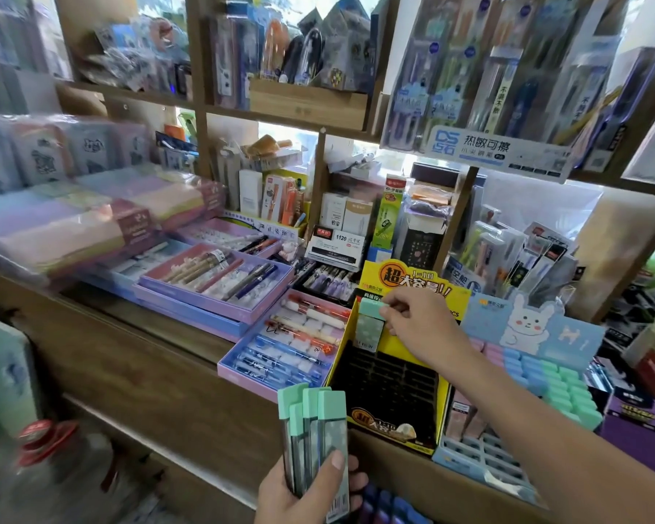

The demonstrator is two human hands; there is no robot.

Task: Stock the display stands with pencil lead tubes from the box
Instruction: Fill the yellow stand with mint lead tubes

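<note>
Rear-left of yellow display stand (390,429), your right hand (418,323), fingers pinching one mint-capped lead tube (371,325), before the stand, left hand (299,491) gripping tube bundle (316,429).

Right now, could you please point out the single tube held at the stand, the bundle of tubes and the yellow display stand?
Single lead tube (370,330): head view, patterned body below the mint cap.
Bundle of lead tubes (314,429): head view, a middle tube's body.
Yellow display stand (405,276): head view, its header card.
</note>
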